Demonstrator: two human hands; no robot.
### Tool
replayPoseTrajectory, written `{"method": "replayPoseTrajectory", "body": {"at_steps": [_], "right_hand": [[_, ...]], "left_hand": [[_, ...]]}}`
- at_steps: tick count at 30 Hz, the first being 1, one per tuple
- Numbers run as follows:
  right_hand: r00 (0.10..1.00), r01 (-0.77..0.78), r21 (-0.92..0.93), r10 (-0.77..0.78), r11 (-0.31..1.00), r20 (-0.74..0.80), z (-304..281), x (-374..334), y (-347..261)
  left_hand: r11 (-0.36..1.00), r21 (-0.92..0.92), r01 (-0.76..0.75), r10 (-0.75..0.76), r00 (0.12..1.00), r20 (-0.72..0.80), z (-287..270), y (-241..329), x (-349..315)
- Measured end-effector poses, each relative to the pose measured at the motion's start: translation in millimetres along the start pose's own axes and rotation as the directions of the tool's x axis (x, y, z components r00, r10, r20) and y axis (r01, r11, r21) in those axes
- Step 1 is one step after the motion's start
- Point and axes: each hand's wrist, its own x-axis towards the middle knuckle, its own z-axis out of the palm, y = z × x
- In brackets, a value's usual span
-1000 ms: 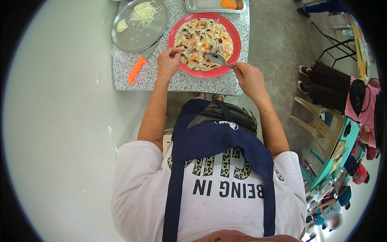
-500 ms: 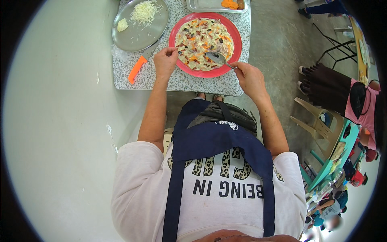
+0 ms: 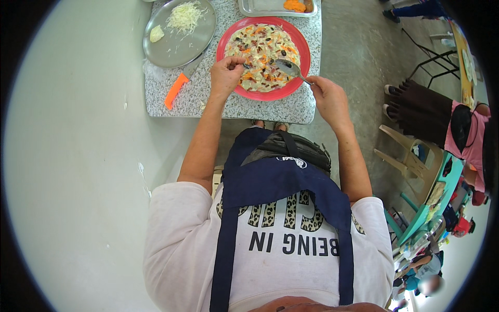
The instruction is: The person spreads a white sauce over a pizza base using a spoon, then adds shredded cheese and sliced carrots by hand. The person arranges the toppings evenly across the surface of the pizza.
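A round red plate (image 3: 305, 54) holds a layer of creamy pale food (image 3: 265, 44) dotted with orange shreds, reddish bits and dark raisin-like pieces. At the plate's left side, my left hand (image 3: 225, 77) is closed in a pinch over the food, with a small dark raisin-like piece (image 3: 246, 66) at its fingertips. My right hand (image 3: 328, 101), closed round the handle end of a metal spoon (image 3: 289, 68), is just outside the plate's lower right rim. The spoon's bowl is over the food and has something dark in it, too small to make out.
Left of the plate, a knife (image 3: 176, 91) with an orange handle lies near a grey round tray (image 3: 179, 52) bearing shredded white cheese (image 3: 183, 18). Beyond the plate stands a metal pan (image 3: 267, 6) with orange shreds. The speckled counter (image 3: 270, 110) ends near my apron. People and tables are at right.
My left hand has moved right, from the plate's rim to over the food, carrying the dark piece. My right hand and the spoon have shifted slightly right and up.
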Motion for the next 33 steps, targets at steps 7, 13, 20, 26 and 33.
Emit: {"method": "replayPoseTrajectory", "body": {"at_steps": [7,13,20,26,33], "right_hand": [[1.000,-0.002,-0.010,0.002,1.000,0.026,-0.5,-0.8,-4.9],[0.999,0.004,-0.022,-0.003,1.000,0.036,-1.0,-0.4,-4.2],[0.999,0.019,-0.037,-0.018,0.999,0.033,0.4,-1.2,-1.2],[0.999,0.015,-0.034,-0.014,0.999,0.046,-2.0,-1.6,-3.7],[1.000,0.019,-0.029,-0.019,0.999,0.023,-2.1,-4.0,0.2]], "left_hand": [[0.986,-0.154,0.068,-0.061,0.997,0.048,6.3,-8.9,-3.0],[1.000,0.012,0.028,-0.028,0.999,0.040,5.1,1.3,-9.5],[0.999,0.043,0.021,-0.026,0.995,0.099,12.3,1.0,-16.6],[0.955,0.267,-0.128,0.079,0.979,0.187,16.3,1.6,-16.5],[0.948,0.285,-0.141,0.073,0.969,0.236,16.9,14.5,-19.7]]}}
